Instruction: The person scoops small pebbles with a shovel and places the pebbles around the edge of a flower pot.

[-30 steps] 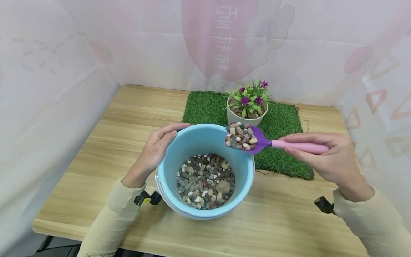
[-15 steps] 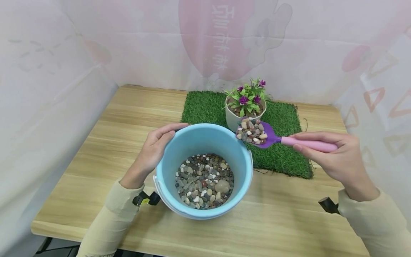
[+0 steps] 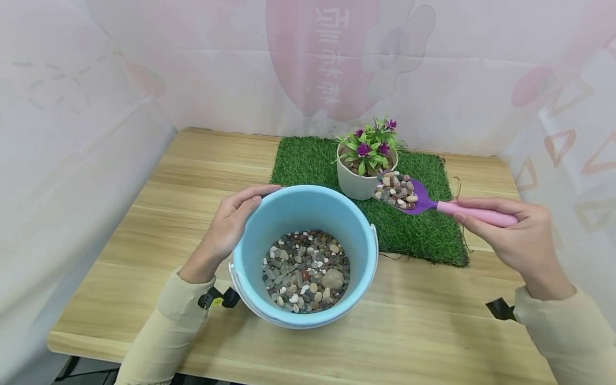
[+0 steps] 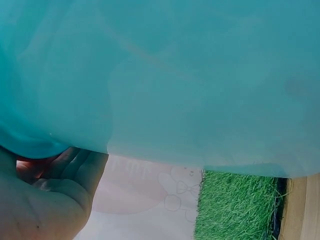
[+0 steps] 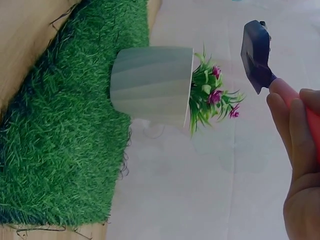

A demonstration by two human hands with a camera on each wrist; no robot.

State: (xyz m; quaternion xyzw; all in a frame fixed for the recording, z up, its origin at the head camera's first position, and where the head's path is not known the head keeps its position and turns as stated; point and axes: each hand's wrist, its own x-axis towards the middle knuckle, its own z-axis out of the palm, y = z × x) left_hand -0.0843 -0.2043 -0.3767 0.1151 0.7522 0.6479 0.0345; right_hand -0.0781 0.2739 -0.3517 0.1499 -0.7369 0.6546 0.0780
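With our right hand (image 3: 522, 240) we pinch a pink-handled purple scoop (image 3: 425, 202) of multicoloured pebbles (image 3: 397, 190) above a green artificial-grass mat (image 3: 414, 240); our left hand (image 3: 228, 224) grips a round light-blue plastic bucket (image 3: 308, 211).

A cream left sleeve (image 3: 163, 334) ends in a snug cuff (image 3: 185, 289); just right of that cuff sits a black device (image 3: 230, 298) with a yellow mark (image 3: 218, 302), and well right, a matching right sleeve (image 3: 568, 326).
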